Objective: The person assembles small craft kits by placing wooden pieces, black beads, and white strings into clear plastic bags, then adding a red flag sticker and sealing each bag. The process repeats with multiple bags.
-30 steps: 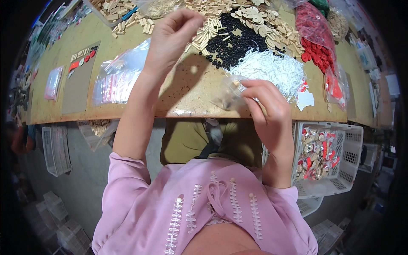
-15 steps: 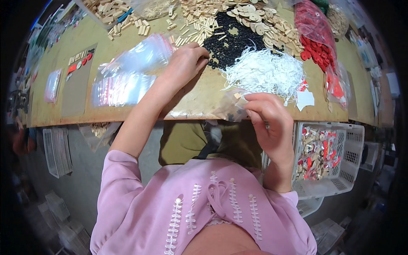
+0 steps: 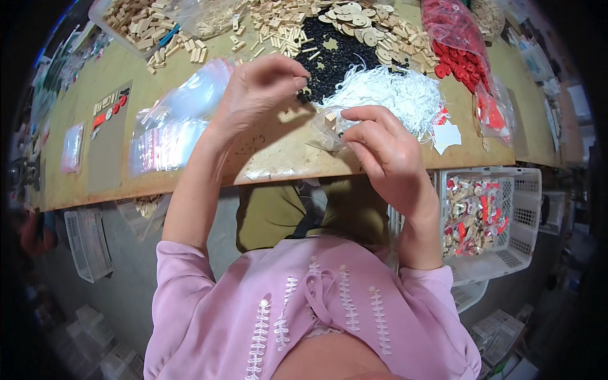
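My right hand (image 3: 386,145) pinches the rim of a small clear plastic bag (image 3: 323,140) just above the table's front edge. A few wooden and dark pieces show inside the bag. My left hand (image 3: 269,82) hovers to the bag's upper left, fingers closed together; whatever they hold is too small to make out. Right beside its fingertips lies a pile of small black rings (image 3: 326,54) with a few wooden stars (image 3: 330,44) among them. A tangled heap of white strings (image 3: 386,95) lies behind my right hand.
Flat clear zip bags (image 3: 168,139) lie left of my left arm, beside a grey card (image 3: 111,152) with sample pieces. Wooden sticks (image 3: 285,38), wooden discs (image 3: 351,19) and red discs (image 3: 459,62) fill the back. A white crate (image 3: 522,247) of filled bags stands at lower right.
My left hand has lifted from the edge of the black pile and turned, fingers still together. The right hand has raised the bag slightly, moving it up and to the left.
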A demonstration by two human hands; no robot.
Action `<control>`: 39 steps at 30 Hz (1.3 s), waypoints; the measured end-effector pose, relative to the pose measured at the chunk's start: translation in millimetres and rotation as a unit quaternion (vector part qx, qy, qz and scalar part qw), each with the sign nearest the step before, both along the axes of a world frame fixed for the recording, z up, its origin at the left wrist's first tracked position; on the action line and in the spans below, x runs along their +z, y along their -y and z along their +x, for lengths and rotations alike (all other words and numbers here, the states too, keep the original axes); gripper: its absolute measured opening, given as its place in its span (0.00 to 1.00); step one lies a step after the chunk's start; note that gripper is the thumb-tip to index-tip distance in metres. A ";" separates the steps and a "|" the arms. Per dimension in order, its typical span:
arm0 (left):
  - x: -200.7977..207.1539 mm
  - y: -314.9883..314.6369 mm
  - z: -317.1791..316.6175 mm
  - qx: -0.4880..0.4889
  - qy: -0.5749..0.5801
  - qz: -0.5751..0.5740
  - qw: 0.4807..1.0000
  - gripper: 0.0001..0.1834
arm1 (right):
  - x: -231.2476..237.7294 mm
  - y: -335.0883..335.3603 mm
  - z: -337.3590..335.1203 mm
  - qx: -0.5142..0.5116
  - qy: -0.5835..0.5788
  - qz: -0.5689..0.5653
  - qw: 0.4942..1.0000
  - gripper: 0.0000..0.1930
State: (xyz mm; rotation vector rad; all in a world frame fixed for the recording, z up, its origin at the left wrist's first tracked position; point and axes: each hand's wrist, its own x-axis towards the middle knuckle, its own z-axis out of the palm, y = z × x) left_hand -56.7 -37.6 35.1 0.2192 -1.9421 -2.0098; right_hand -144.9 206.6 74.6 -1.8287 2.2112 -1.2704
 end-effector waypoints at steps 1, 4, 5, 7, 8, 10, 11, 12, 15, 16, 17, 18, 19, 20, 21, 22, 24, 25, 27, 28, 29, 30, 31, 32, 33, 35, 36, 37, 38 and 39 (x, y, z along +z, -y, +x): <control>7.6 -3.5 1.6 -0.004 0.002 0.014 1.000 0.06 | -0.8 3.1 -1.7 0.013 -0.006 -0.011 1.000 0.06; 14.9 1.7 -0.7 0.007 0.025 -0.015 1.000 0.07 | -0.8 10.1 -2.9 0.024 0.010 -0.006 1.000 0.06; 12.8 5.0 -1.8 0.014 0.034 -0.028 0.999 0.07 | -0.8 11.8 -3.8 0.023 0.017 -0.002 1.000 0.06; 10.6 1.4 0.4 0.004 -0.009 -0.043 0.999 0.07 | -0.7 15.6 -6.0 0.019 0.032 0.004 0.999 0.05; 8.2 -6.4 5.1 -0.013 -0.059 -0.041 0.997 0.07 | -1.7 16.8 -7.1 0.022 0.030 0.004 0.999 0.05; 14.0 -12.2 5.4 -0.045 -0.096 -0.163 0.981 0.08 | -3.5 18.5 -9.2 0.028 0.027 0.003 0.999 0.05; 20.6 -17.2 5.1 -0.031 -0.106 -0.222 0.969 0.08 | -3.2 18.9 -9.1 0.028 0.031 0.002 0.999 0.05; 24.5 -21.1 5.7 -0.017 -0.115 -0.280 0.953 0.08 | -2.9 18.7 -9.3 0.029 0.034 0.001 0.999 0.05; 23.6 -19.2 4.6 0.015 -0.102 -0.207 0.973 0.07 | -2.6 16.4 -10.9 0.023 0.039 0.001 0.999 0.06; 22.3 -16.9 2.8 0.031 -0.104 -0.159 0.981 0.07 | -2.4 14.6 -11.6 0.019 0.039 0.001 0.999 0.06; 20.9 -11.7 -1.1 0.044 -0.108 -0.113 0.987 0.06 | -1.4 12.1 -11.9 0.010 0.037 -0.003 0.999 0.06; 18.8 -6.1 -5.1 0.055 -0.112 -0.065 0.990 0.06 | 0.4 8.0 -10.9 0.000 0.034 -0.007 0.999 0.06; 14.8 1.1 -7.4 0.051 -0.093 -0.033 0.994 0.07 | 2.7 2.6 -9.5 -0.011 0.032 -0.010 0.999 0.06; 12.0 6.4 -10.9 0.047 -0.069 -0.043 0.996 0.07 | 7.9 -4.5 -8.5 -0.013 0.029 -0.018 0.999 0.05; 9.7 11.3 -15.8 0.044 -0.046 -0.055 0.996 0.08 | 15.1 -13.5 -7.6 -0.015 0.025 -0.026 0.999 0.05; 6.4 13.3 -23.9 0.042 -0.023 -0.066 0.997 0.08 | 19.6 -22.4 -7.5 -0.017 0.021 -0.035 0.999 0.05; -9.2 11.5 -50.6 0.024 -0.038 -0.104 0.994 0.06 | 21.5 -40.2 -12.1 -0.048 0.021 -0.061 0.997 0.04; -12.3 13.2 -66.5 0.019 -0.025 -0.185 0.982 0.07 | 20.1 -48.2 -16.6 -0.066 0.022 -0.062 0.996 0.04; -16.3 9.1 -104.9 0.010 -0.020 -0.292 0.956 0.08 | 11.0 -66.1 -28.3 -0.111 0.020 -0.015 0.994 0.03; -15.8 3.8 -123.3 0.011 -0.025 -0.322 0.946 0.10 | 3.6 -68.7 -31.0 -0.123 0.003 0.002 0.992 0.03; -12.8 -5.2 -143.1 0.020 -0.038 -0.387 0.921 0.10 | -4.2 -72.3 -33.3 -0.139 -0.013 0.021 0.990 0.03; -17.5 -6.9 -160.8 0.038 -0.059 -0.453 0.889 0.11 | -9.2 -74.0 -34.3 -0.148 -0.029 0.039 0.988 0.03; -22.1 -7.2 -178.1 0.049 -0.049 -0.494 0.867 0.12 | -11.3 -75.8 -33.6 -0.146 0.013 0.034 0.989 0.03; -27.2 -9.1 -194.5 0.058 -0.039 -0.531 0.845 0.13 | -12.0 -76.5 -34.4 -0.139 0.033 0.013 0.990 0.04; -28.2 -12.5 -206.5 0.060 -0.024 -0.555 0.829 0.15 | -10.4 -76.9 -34.3 -0.134 0.053 -0.008 0.990 0.04; -35.5 -9.9 -227.4 0.057 -0.022 -0.628 0.776 0.13 | -8.6 -80.9 -36.6 -0.132 0.088 -0.023 0.987 0.05; -35.8 -9.7 -233.0 0.052 -0.007 -0.654 0.755 0.12 | -8.6 -83.0 -39.1 -0.130 0.090 -0.027 0.987 0.05; -36.0 -7.0 -235.4 0.049 -0.018 -0.671 0.739 0.10 | -8.6 -84.6 -41.8 -0.127 0.093 -0.032 0.987 0.05; -35.4 -5.6 -235.8 0.035 -0.028 -0.675 0.737 0.10 | -9.9 -86.0 -44.0 -0.126 0.096 -0.038 0.987 0.04; -36.5 -6.3 -234.8 0.042 -0.032 -0.663 0.746 0.09 | -11.0 -86.8 -46.9 -0.119 0.092 -0.044 0.988 0.04</control>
